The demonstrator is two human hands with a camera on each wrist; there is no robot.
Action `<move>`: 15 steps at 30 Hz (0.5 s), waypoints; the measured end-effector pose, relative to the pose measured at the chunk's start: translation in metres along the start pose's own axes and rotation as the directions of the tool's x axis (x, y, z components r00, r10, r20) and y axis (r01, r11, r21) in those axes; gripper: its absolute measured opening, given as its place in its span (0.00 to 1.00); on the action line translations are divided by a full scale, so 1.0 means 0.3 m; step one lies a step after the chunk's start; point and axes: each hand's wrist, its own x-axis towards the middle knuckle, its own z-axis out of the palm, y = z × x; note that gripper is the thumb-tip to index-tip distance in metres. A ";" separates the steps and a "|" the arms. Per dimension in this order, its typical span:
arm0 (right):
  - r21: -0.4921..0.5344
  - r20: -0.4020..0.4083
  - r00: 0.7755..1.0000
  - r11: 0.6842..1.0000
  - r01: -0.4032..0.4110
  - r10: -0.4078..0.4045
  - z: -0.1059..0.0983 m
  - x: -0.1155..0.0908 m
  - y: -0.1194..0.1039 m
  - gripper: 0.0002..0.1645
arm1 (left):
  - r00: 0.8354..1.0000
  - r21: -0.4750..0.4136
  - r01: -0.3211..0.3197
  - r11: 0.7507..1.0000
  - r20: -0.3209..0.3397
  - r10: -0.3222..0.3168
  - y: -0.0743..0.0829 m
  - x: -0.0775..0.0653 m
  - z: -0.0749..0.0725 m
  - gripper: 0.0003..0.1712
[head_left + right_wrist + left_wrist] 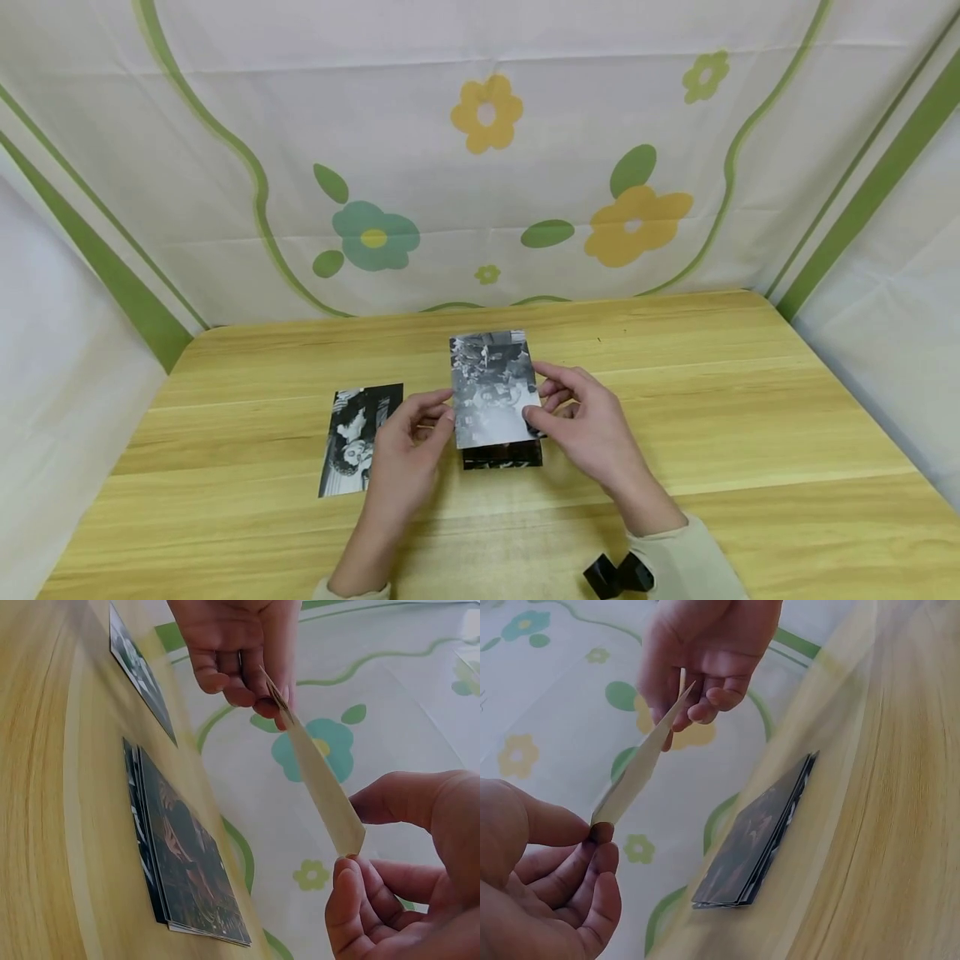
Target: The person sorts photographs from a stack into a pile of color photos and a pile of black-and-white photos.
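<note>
A black-and-white photo print point(491, 387) is held up above the table between both hands. My left hand point(408, 454) pinches its left edge between thumb and fingers. At the opposite edge, my right hand point(588, 425) pinches it with the thumb on top. Seen nearly edge-on in both wrist views, the print shows its pale back. Below it on the table lies a small stack of dark photo prints point(191, 862), mostly covered by the held print in the head view. Another black-and-white photo print point(356, 437) lies left of the stack, partly behind my left hand.
The wood-grain table point(750, 417) runs back to a white cloth point(420, 117) with printed flowers and green lines. White cloth also hangs at both sides. A small black object point(618, 575) is beside the right sleeve at the front.
</note>
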 end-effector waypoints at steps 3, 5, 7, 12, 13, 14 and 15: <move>0.000 0.007 1.000 1.000 0.000 0.000 0.003 -0.002 -0.001 0.37 | 1.000 -0.034 0.027 0.999 -0.002 -0.027 -0.007 0.001 0.002 0.16; 0.000 0.009 1.000 1.000 0.000 0.000 0.005 -0.002 0.000 0.37 | 0.999 -0.047 0.040 0.998 -0.002 -0.040 -0.012 0.002 0.004 0.18; 0.002 0.013 1.000 1.000 0.001 -0.001 0.006 -0.002 0.000 0.37 | 0.999 -0.048 0.045 0.998 -0.004 -0.045 -0.014 0.003 0.005 0.19; 0.004 0.019 1.000 1.000 0.004 -0.004 0.009 -0.001 0.001 0.37 | 0.999 -0.036 0.049 0.998 -0.009 -0.050 -0.014 0.004 0.003 0.20; 0.004 0.020 1.000 1.000 0.004 -0.004 0.009 -0.001 0.001 0.37 | 0.999 -0.035 0.050 0.998 -0.009 -0.050 -0.015 0.004 0.003 0.20; 0.004 0.019 1.000 1.000 0.005 -0.005 0.010 0.000 0.001 0.37 | 0.999 -0.035 0.050 0.998 -0.008 -0.050 -0.014 0.004 0.003 0.20; 0.005 0.019 1.000 1.000 0.004 -0.004 0.010 0.000 0.001 0.37 | 0.999 -0.035 0.049 0.998 -0.006 -0.049 -0.013 0.004 0.002 0.20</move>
